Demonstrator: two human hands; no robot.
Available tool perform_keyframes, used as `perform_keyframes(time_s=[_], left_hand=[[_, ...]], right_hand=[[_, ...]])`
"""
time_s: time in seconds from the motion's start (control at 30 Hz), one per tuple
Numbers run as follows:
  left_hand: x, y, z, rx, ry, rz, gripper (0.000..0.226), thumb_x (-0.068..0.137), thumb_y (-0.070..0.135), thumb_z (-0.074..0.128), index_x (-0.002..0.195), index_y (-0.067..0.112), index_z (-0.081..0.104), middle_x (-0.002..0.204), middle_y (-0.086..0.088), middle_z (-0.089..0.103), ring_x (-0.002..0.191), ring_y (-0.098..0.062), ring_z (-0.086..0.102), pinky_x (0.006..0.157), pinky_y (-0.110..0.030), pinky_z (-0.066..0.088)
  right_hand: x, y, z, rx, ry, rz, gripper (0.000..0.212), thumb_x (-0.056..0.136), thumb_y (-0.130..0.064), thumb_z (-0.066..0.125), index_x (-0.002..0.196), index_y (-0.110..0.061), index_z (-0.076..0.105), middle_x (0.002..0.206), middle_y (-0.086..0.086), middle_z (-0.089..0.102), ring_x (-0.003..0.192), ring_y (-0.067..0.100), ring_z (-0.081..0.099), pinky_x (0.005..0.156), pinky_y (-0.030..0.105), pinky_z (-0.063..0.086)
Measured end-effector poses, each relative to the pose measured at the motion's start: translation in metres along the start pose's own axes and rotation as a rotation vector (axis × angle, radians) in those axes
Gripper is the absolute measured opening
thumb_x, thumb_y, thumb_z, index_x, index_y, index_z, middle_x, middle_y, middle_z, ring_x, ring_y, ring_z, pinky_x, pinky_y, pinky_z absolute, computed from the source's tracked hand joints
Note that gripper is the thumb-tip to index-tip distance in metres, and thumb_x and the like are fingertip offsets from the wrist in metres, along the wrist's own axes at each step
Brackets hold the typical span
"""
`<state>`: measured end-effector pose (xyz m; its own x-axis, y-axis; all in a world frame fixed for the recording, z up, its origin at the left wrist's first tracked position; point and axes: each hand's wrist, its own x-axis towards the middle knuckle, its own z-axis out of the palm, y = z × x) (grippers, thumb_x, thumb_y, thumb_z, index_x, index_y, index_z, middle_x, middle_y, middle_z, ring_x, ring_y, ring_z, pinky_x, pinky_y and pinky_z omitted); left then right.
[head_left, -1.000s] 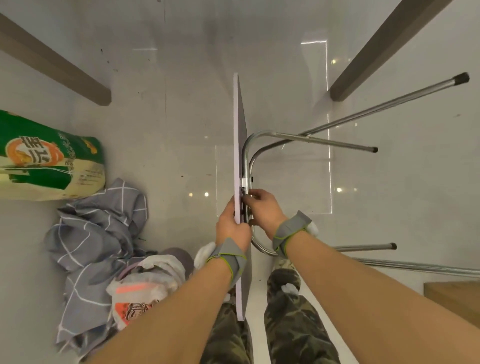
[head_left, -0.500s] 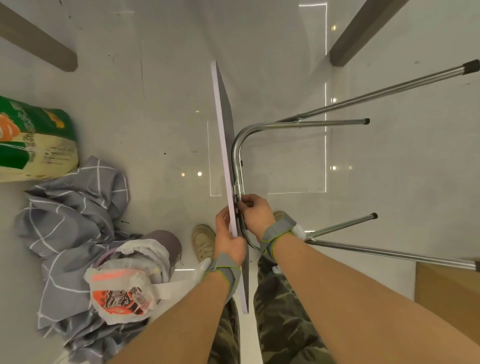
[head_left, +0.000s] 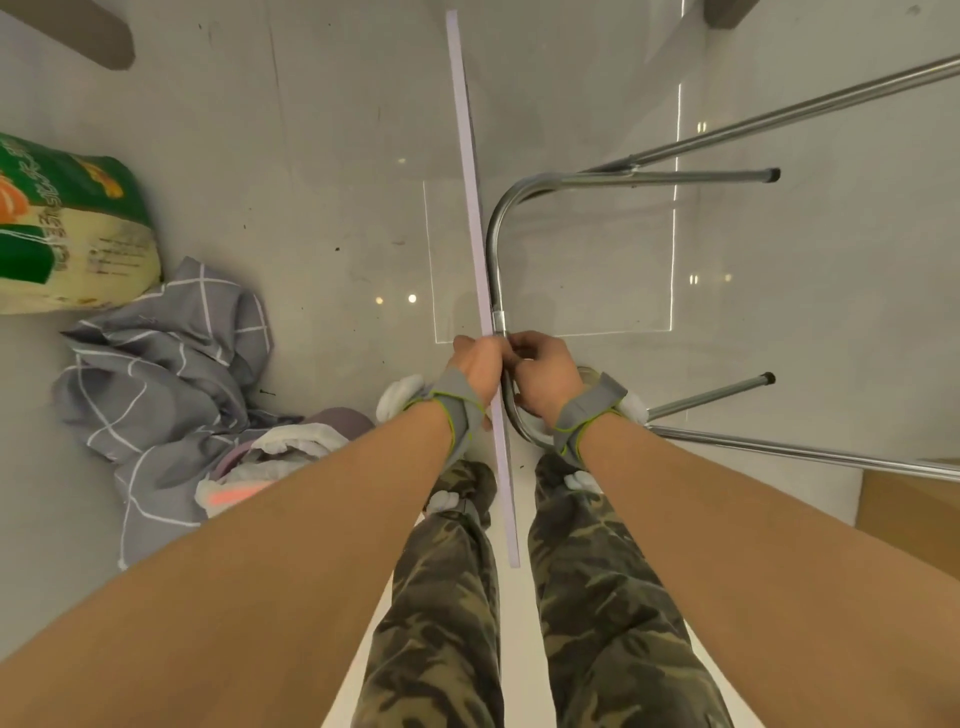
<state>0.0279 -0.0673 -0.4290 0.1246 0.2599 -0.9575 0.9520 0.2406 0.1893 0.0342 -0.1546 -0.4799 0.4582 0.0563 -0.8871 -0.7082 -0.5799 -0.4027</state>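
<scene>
The thin table board is held up on its edge, right between the person's knees (we only see its flat purple rim). Below it is a smooth, glossy floor. The round, shiny metal legs stick out to the right. I think the board could tip over, or a leg could swing and pinch a finger. The left hand grips the board's top rim. The right hand curls round the bend of the metal legs, just below a small silver clip.
</scene>
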Motion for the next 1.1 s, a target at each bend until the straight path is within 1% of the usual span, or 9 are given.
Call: perform_keyframes(time_s=[0.03, 0.1, 0.23, 0.33, 0.43, 0.6, 0.7, 0.83, 1.1], left_hand=[[0.002, 0.004, -0.001, 0.052, 0.011, 0.010, 0.063, 0.060, 0.034, 0.050, 0.113, 0.001, 0.055, 0.109, -0.023, 0.064, 0.094, -0.036, 0.063, 0.081, -0.046, 0.055], [0.003, 0.015, -0.004, 0.115, 0.109, 0.102, 0.052, 0.080, 0.040, 0.045, 0.119, 0.005, 0.053, 0.112, -0.015, 0.062, 0.099, -0.033, 0.059, 0.093, -0.038, 0.048], [0.009, 0.015, -0.007, 0.124, 0.246, 0.329, 0.034, 0.096, 0.036, 0.038, 0.116, 0.012, 0.051, 0.091, -0.008, 0.060, 0.094, -0.031, 0.058, 0.082, -0.031, 0.041], [0.016, 0.004, -0.011, 0.073, 0.316, 0.378, 0.033, 0.095, 0.033, 0.040, 0.113, 0.010, 0.056, 0.100, -0.014, 0.067, 0.097, -0.034, 0.061, 0.086, -0.034, 0.046], [0.022, 0.001, -0.016, 0.042, 0.330, 0.407, 0.037, 0.094, 0.032, 0.041, 0.115, 0.006, 0.056, 0.107, -0.018, 0.067, 0.099, -0.034, 0.061, 0.091, -0.037, 0.049], [0.028, -0.001, -0.016, 0.024, 0.310, 0.452, 0.027, 0.095, 0.026, 0.041, 0.097, 0.005, 0.058, 0.063, 0.001, 0.050, 0.070, -0.027, 0.051, 0.075, -0.035, 0.047], [0.032, -0.003, -0.018, 0.028, 0.310, 0.466, 0.023, 0.095, 0.026, 0.041, 0.088, 0.008, 0.053, 0.064, -0.007, 0.053, 0.069, -0.030, 0.051, 0.072, -0.035, 0.046], [0.033, -0.004, -0.022, 0.034, 0.314, 0.484, 0.019, 0.095, 0.024, 0.041, 0.080, 0.014, 0.046, 0.059, 0.004, 0.044, 0.065, -0.024, 0.046, 0.069, -0.032, 0.042], [0.034, -0.007, -0.033, 0.036, 0.295, 0.462, 0.021, 0.096, 0.024, 0.041, 0.089, 0.010, 0.055, 0.072, -0.001, 0.052, 0.071, -0.022, 0.051, 0.072, -0.026, 0.041]], right_hand=[[-0.005, -0.003, 0.000, -0.021, 0.005, -0.020, 0.035, 0.082, -0.021, 0.060, 0.114, -0.010, 0.067, 0.104, 0.013, 0.071, 0.092, 0.036, 0.068, 0.073, 0.041, 0.057], [-0.008, -0.005, 0.004, -0.051, -0.005, -0.055, 0.032, 0.085, -0.023, 0.058, 0.113, -0.010, 0.068, 0.106, 0.015, 0.072, 0.096, 0.037, 0.068, 0.083, 0.050, 0.057], [-0.010, -0.007, 0.014, -0.011, -0.028, -0.059, 0.033, 0.077, -0.039, 0.049, 0.082, -0.015, 0.071, 0.072, 0.009, 0.068, 0.078, 0.032, 0.063, 0.081, 0.058, 0.056], [-0.020, -0.016, 0.021, -0.073, -0.014, -0.126, 0.032, 0.090, -0.028, 0.050, 0.098, -0.005, 0.070, 0.089, 0.018, 0.073, 0.085, 0.037, 0.064, 0.083, 0.053, 0.053], [-0.022, -0.014, 0.032, -0.075, 0.041, -0.138, 0.029, 0.097, -0.021, 0.047, 0.112, -0.005, 0.066, 0.109, 0.019, 0.071, 0.103, 0.037, 0.063, 0.083, 0.037, 0.049], [-0.018, -0.009, 0.045, -0.086, 0.107, -0.103, 0.028, 0.098, -0.023, 0.044, 0.114, -0.006, 0.061, 0.105, 0.019, 0.070, 0.100, 0.038, 0.061, 0.071, 0.032, 0.039], [-0.015, -0.010, 0.045, -0.100, 0.093, -0.111, 0.028, 0.098, -0.021, 0.044, 0.110, -0.001, 0.059, 0.105, 0.025, 0.068, 0.100, 0.041, 0.060, 0.077, 0.039, 0.044], [-0.014, -0.008, 0.045, -0.146, 0.059, -0.153, 0.025, 0.098, -0.019, 0.043, 0.107, 0.000, 0.057, 0.098, 0.026, 0.067, 0.094, 0.041, 0.060, 0.071, 0.037, 0.041], [-0.012, -0.005, 0.053, -0.164, 0.058, -0.182, 0.025, 0.097, -0.021, 0.044, 0.104, -0.002, 0.058, 0.093, 0.024, 0.068, 0.088, 0.039, 0.062, 0.066, 0.035, 0.040]])
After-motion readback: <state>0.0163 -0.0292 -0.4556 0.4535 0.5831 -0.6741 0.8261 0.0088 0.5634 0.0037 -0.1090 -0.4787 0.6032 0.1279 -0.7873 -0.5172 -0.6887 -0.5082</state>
